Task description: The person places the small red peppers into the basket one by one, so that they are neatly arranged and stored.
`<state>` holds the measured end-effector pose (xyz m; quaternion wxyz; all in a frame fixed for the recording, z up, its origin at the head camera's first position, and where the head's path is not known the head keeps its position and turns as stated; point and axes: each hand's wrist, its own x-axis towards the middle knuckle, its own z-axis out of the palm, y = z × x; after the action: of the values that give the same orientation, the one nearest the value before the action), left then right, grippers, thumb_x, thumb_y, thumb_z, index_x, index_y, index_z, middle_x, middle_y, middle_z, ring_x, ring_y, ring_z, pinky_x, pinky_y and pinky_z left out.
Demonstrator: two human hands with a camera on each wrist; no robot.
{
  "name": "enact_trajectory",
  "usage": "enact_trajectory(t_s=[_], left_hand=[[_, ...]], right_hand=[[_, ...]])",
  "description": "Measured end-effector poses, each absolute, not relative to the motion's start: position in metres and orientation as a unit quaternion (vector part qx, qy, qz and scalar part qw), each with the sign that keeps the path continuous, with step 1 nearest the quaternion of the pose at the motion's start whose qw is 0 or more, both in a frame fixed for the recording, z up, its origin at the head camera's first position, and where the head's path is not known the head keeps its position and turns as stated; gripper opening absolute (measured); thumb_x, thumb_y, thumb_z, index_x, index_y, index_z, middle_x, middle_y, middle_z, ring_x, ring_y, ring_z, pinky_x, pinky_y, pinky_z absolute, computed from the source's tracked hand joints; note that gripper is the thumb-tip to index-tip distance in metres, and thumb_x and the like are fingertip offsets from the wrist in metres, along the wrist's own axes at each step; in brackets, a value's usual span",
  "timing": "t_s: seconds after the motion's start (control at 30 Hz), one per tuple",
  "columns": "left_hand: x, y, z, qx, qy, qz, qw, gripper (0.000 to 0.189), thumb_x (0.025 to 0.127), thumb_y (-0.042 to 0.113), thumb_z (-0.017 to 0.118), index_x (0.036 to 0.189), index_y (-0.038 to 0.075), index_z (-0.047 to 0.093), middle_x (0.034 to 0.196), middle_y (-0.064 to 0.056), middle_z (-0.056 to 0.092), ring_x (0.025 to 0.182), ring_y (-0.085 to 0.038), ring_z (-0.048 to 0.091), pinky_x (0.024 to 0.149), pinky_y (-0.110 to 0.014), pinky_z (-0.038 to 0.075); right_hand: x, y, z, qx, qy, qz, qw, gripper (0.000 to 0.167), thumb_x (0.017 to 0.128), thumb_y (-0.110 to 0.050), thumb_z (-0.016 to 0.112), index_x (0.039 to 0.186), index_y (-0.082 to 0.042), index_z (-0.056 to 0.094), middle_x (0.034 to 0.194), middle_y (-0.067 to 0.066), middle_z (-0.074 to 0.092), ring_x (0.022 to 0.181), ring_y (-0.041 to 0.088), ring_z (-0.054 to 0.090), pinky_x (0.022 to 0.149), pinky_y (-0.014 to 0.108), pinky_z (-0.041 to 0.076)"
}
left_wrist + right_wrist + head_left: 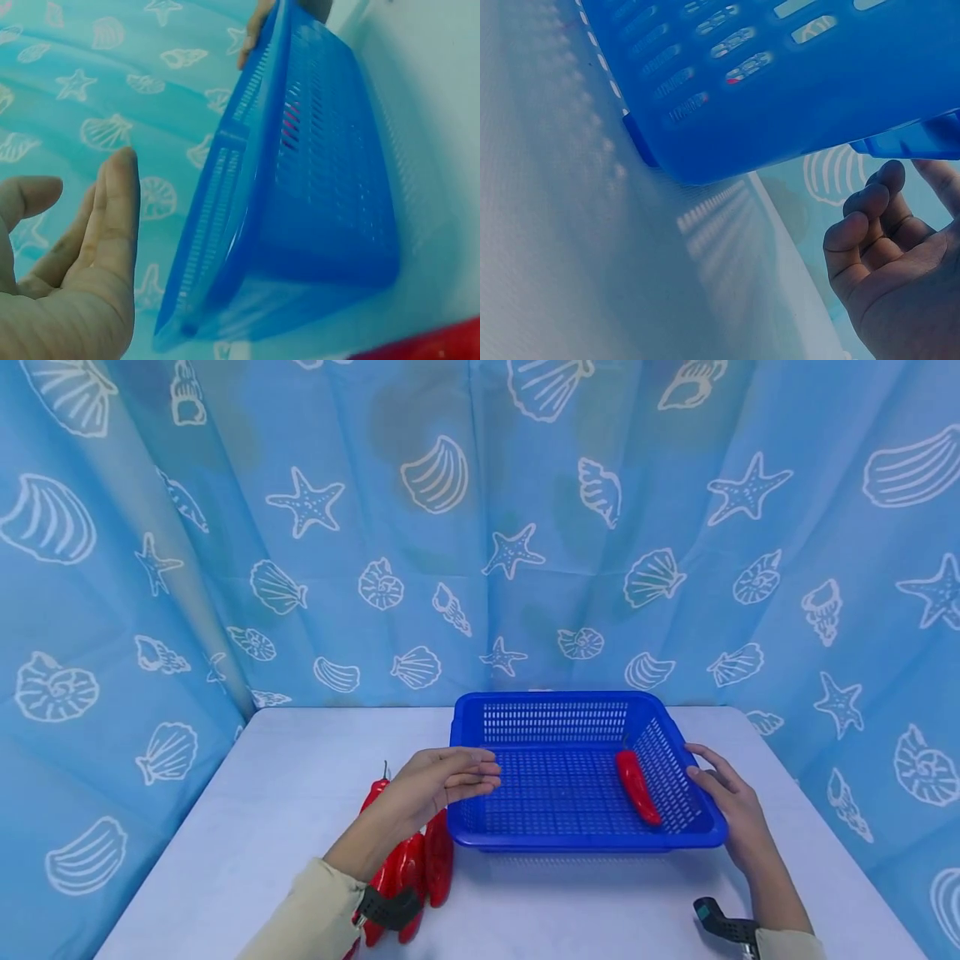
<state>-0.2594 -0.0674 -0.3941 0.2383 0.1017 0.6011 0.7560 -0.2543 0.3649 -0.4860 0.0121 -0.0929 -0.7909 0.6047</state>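
A blue plastic basket (570, 842) with slotted walls is on the white table, and a single red chili pepper (637, 787) lies inside along its right wall. My right hand (731, 802) holds the basket's right rim; in the right wrist view several fingers (847, 232) curl below the rim. My left hand (442, 781) hovers by the left rim, fingers extended and together, with nothing in it. In the left wrist view this hand (82, 262) is apart from the basket (322, 187). Several red chili peppers (408, 864) lie under my left forearm, which partly hides them.
A white table (225, 827) extends to both sides of the basket. Behind and beside it hangs a blue curtain (375, 543) with white shell and starfish prints. Dark straps with small cameras (723, 925) are worn on both wrists.
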Motion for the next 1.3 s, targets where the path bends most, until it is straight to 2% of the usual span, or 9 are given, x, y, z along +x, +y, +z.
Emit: enact_trajectory(t_s=[0.13,0.37,0.53,0.83,1.07,1.3], left_hand=[[-0.251,-0.084,-0.394,0.090,0.613,0.754,0.218,0.041,0.101,0.018,0.060,0.133,-0.007,0.056,0.129,-0.026,0.061,0.114,-0.031,0.065,0.097,-0.037,0.053],[-0.241,-0.109,-0.402,0.050,0.635,0.745,0.198,0.045,0.100,0.021,0.062,0.136,-0.004,0.055,0.130,-0.023,0.062,0.113,-0.031,0.066,0.099,-0.039,0.051],[-0.234,-0.126,-0.409,0.023,0.645,0.743,0.177,0.050,0.097,0.024,0.065,0.137,-0.005,0.054,0.128,-0.021,0.064,0.113,-0.031,0.066,0.098,-0.039,0.051],[-0.216,-0.159,-0.422,-0.025,0.661,0.739,0.130,0.054,0.094,0.026,0.070,0.138,0.000,0.054,0.128,-0.016,0.065,0.116,-0.030,0.065,0.105,-0.048,0.044],[-0.197,-0.190,-0.432,-0.106,0.666,0.733,0.091,0.064,0.087,0.031,0.078,0.141,0.006,0.052,0.136,-0.016,0.061,0.120,-0.030,0.063,0.103,-0.043,0.047],[-0.186,-0.210,-0.441,-0.151,0.683,0.709,0.086,0.072,0.086,0.040,0.077,0.144,0.008,0.049,0.139,-0.014,0.058,0.120,-0.027,0.063,0.102,-0.040,0.048]], right_hand=[[-0.254,0.363,-0.487,-0.095,-0.794,0.600,0.011,0.069,0.097,-0.062,0.049,0.158,-0.040,0.024,0.159,0.026,0.025,0.136,0.051,0.038,0.080,0.035,0.060],[-0.254,0.362,-0.486,-0.097,-0.797,0.596,0.009,0.070,0.097,-0.062,0.050,0.158,-0.040,0.024,0.159,0.027,0.024,0.136,0.053,0.036,0.080,0.038,0.060],[-0.254,0.361,-0.485,-0.100,-0.797,0.595,0.007,0.069,0.097,-0.063,0.049,0.158,-0.041,0.024,0.159,0.027,0.025,0.135,0.052,0.037,0.078,0.035,0.061],[-0.253,0.359,-0.485,-0.093,-0.800,0.593,0.018,0.066,0.098,-0.062,0.047,0.157,-0.043,0.025,0.157,0.028,0.028,0.134,0.051,0.040,0.075,0.030,0.060],[-0.253,0.359,-0.487,-0.090,-0.800,0.593,0.012,0.065,0.098,-0.061,0.047,0.157,-0.044,0.024,0.158,0.027,0.026,0.134,0.051,0.039,0.075,0.029,0.060],[-0.254,0.359,-0.485,-0.094,-0.800,0.592,0.015,0.065,0.098,-0.062,0.046,0.157,-0.045,0.023,0.159,0.028,0.024,0.136,0.053,0.035,0.072,0.026,0.060]])
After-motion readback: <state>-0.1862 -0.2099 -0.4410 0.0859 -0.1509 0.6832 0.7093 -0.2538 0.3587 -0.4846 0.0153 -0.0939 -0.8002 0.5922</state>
